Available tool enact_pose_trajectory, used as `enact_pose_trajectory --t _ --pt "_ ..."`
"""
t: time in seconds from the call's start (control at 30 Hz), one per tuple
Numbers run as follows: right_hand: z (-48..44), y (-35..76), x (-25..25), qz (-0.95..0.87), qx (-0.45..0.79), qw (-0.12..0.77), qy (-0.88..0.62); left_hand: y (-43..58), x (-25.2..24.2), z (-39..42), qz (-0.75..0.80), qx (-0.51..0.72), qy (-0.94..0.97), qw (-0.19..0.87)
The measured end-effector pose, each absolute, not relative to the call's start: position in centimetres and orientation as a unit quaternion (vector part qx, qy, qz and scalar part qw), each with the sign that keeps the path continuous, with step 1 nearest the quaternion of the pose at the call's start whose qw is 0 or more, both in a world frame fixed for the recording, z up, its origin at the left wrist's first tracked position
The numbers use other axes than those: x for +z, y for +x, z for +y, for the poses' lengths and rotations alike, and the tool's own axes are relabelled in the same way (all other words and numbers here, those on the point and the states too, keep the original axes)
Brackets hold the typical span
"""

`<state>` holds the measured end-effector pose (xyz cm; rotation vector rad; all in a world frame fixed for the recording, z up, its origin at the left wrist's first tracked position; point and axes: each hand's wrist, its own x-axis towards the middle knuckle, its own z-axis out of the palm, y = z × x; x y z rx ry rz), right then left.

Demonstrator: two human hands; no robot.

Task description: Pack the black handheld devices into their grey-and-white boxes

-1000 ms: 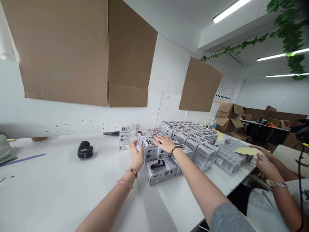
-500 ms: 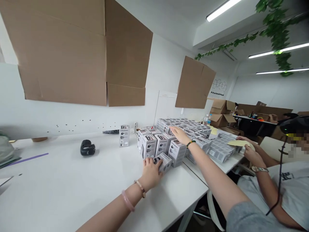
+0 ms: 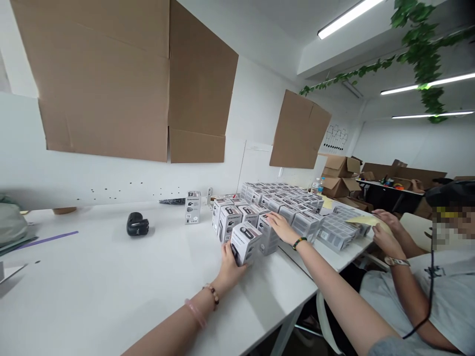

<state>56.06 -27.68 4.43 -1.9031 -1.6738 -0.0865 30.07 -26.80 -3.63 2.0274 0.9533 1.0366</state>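
My left hand (image 3: 229, 268) is closed round a small grey-and-white product box (image 3: 245, 242) and holds it upright at the near end of a block of like boxes (image 3: 282, 207). My right hand (image 3: 281, 226) lies flat, fingers stretched out, on top of the boxes just right of it. The boxes stand in rows on a white table (image 3: 111, 277). One single box (image 3: 193, 207) stands apart to the left.
A black handheld device (image 3: 137, 224) lies on the table at left. A co-worker sits at right, hands (image 3: 384, 232) on a yellowish sheet (image 3: 365, 220). Flat cardboard sheets (image 3: 122, 79) hang on the wall; open cartons (image 3: 339, 175) stand at the back right.
My left hand dropped to the box lying at the front of the block, gripped it and stood it upright. My right hand reached out over the rows, then drew back nearer.
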Motion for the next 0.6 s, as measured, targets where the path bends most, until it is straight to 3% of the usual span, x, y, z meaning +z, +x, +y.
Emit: enact_pose_trajectory --t 0.3,0.47,0.6 --pt "-27.1 54.6 3.2 -0.595 -0.102 0.393 -0.694 34.2 -3.8 -26.7 0.425 0.425 0.732 0.321" --pt "-29.6 52.5 2.1 -0.567 -0.168 0.454 -0.667 33.1 -2.8 -24.5 0.431 0.518 0.664 0.325" --pt "-30.7 49.5 -0.3 -0.573 -0.225 0.430 -0.661 31.2 -1.7 -19.0 0.463 0.581 0.583 0.330"
